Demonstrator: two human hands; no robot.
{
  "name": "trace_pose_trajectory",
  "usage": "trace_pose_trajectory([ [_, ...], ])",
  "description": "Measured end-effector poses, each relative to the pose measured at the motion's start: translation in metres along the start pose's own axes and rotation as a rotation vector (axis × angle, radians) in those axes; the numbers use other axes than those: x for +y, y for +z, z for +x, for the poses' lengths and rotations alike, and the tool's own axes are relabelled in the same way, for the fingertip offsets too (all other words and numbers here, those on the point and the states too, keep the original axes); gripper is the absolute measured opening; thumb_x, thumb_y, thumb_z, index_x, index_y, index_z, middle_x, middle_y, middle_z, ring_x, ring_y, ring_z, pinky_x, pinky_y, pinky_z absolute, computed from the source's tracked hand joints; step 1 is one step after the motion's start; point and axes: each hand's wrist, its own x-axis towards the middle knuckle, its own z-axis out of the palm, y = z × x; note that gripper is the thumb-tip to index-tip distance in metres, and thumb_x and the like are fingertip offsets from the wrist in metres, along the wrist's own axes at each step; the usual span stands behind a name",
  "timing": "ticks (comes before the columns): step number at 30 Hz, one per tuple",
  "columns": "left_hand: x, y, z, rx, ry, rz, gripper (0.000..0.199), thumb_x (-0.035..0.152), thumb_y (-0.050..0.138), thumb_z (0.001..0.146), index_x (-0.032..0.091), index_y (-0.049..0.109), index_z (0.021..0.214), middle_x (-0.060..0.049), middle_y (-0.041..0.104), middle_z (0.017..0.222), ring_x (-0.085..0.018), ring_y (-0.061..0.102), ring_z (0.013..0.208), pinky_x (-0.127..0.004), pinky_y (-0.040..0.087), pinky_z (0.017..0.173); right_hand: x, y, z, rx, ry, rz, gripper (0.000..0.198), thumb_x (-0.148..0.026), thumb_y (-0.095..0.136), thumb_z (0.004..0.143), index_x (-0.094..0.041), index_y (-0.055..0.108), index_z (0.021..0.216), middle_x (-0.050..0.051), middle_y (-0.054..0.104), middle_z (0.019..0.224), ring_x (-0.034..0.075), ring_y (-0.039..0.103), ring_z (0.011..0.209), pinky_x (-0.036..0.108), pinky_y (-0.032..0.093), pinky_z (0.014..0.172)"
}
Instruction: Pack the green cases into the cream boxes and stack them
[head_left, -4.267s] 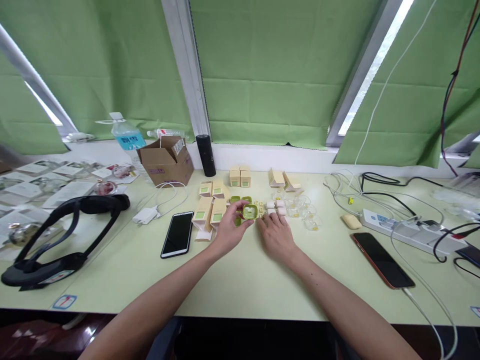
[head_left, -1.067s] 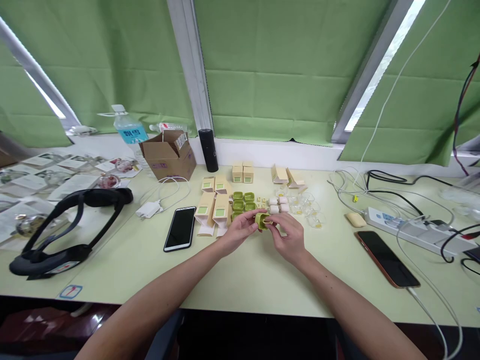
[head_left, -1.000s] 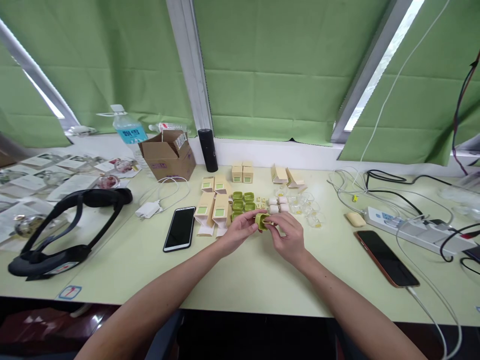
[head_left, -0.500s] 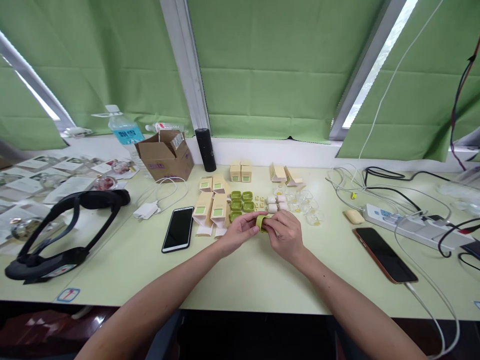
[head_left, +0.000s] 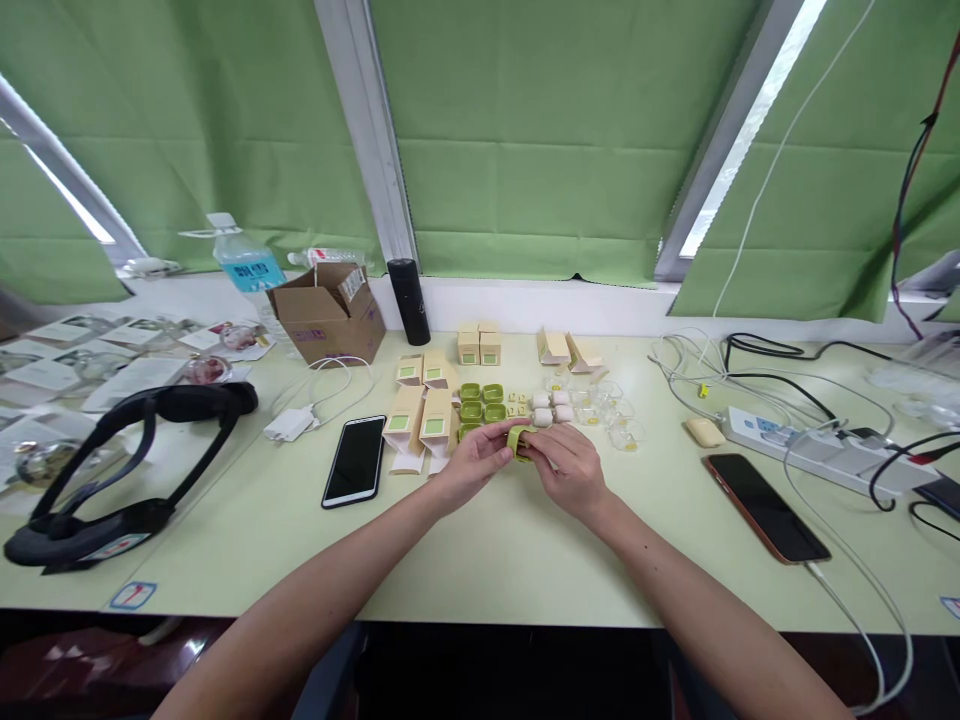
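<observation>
A small green tray [head_left: 517, 441] is tilted on its side above the table, its open face toward the right. My left hand [head_left: 478, 464] grips it between thumb and fingers. The fingers of my right hand [head_left: 566, 466] are closed and reach into the tray's opening; whatever they pinch is hidden. Just beyond my hands stand several matching green trays [head_left: 493, 412], tiny pale yellow pieces [head_left: 517, 399], white blocks [head_left: 561, 413] and clear plastic covers [head_left: 625, 433]. Left of these are cream cartons [head_left: 436, 417] with green windows.
A phone [head_left: 355, 461] lies left, another phone [head_left: 766, 507] right. A power strip [head_left: 810, 452] with tangled cables and an earbud case [head_left: 704, 432] are at right. A black headset [head_left: 135, 470], cardboard box [head_left: 330, 312], black bottle [head_left: 409, 302] and more cartons [head_left: 479, 346] stand around.
The view has shifted slightly. My right fingers sit a little deeper in the green tray, which my left hand still holds in about the same place.
</observation>
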Motion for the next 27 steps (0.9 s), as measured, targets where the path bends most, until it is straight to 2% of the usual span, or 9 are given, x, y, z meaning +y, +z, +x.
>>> trace_pose_trajectory([
  [4,0.002,-0.002,0.002,0.047,0.012,-0.052,0.050,0.037,0.085,0.081,0.018,0.072,0.126,-0.013,0.073,0.114,-0.023,0.066,0.108,-0.037,0.050,0.098,0.001,-0.003,-0.001,0.071,-0.027,0.053,0.032,-0.011,0.058,0.097,-0.026,0.067,0.123,0.008,0.078,0.099,0.022,0.074,0.085,0.039,0.060,0.073],
  [7,0.001,-0.005,0.003,0.117,0.032,-0.072,0.051,0.037,0.087,0.079,0.018,0.071,0.124,-0.012,0.072,0.118,-0.022,0.066,0.109,-0.035,0.050,0.097,0.001,-0.006,-0.001,0.120,-0.022,0.065,0.039,-0.012,0.064,0.093,-0.025,0.062,0.130,0.012,0.075,0.110,0.027,0.073,0.099,0.041,0.062,0.072],
  [12,-0.007,-0.006,0.007,0.223,0.057,-0.023,0.051,0.033,0.094,0.069,0.017,0.071,0.111,-0.010,0.073,0.108,-0.021,0.067,0.105,-0.036,0.051,0.098,0.002,-0.003,-0.003,-0.016,0.075,0.079,0.061,-0.022,0.069,0.091,-0.025,0.046,0.148,0.016,0.067,0.130,0.031,0.066,0.116,0.041,0.065,0.071],
  [16,-0.008,-0.001,0.006,0.249,0.073,0.078,0.052,0.031,0.097,0.062,0.016,0.070,0.103,-0.007,0.072,0.099,-0.019,0.068,0.095,-0.034,0.055,0.091,0.005,0.002,-0.006,-0.015,0.129,0.106,0.050,-0.015,0.060,0.093,-0.026,0.052,0.141,0.013,0.069,0.124,0.028,0.067,0.111,0.040,0.066,0.073],
  [21,-0.003,0.002,0.004,0.297,0.116,0.236,0.038,0.048,0.083,0.080,0.016,0.071,0.098,-0.008,0.072,0.098,-0.020,0.068,0.093,-0.035,0.056,0.090,0.004,0.005,-0.007,0.001,0.251,0.211,0.045,-0.016,0.062,0.091,-0.027,0.058,0.134,0.010,0.069,0.123,0.025,0.068,0.107,0.038,0.067,0.076],
  [27,-0.004,0.001,0.007,0.304,0.163,0.364,0.039,0.054,0.077,0.082,0.016,0.066,0.086,-0.004,0.066,0.086,-0.017,0.063,0.083,-0.032,0.055,0.082,0.003,0.008,-0.009,-0.020,0.305,0.250,0.043,-0.017,0.063,0.089,-0.027,0.060,0.131,0.010,0.070,0.122,0.024,0.069,0.104,0.039,0.067,0.075],
])
